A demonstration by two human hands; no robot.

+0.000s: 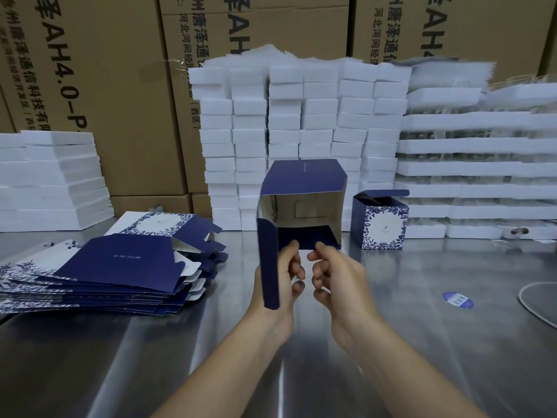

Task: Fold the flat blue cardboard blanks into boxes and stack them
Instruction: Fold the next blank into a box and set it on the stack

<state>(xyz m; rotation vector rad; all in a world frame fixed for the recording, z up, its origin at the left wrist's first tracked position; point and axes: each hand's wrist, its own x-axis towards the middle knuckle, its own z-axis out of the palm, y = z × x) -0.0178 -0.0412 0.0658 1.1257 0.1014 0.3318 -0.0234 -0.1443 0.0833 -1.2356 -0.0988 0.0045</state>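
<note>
Blanks (114, 267) left; folded box (382, 224) right

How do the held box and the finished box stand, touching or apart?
Apart. The head view shows white foam through a gap between the held box and the finished box.

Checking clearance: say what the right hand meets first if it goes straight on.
The box: the right hand seems to pinch its lower flap, so going on would likely push that flap inward.
</note>
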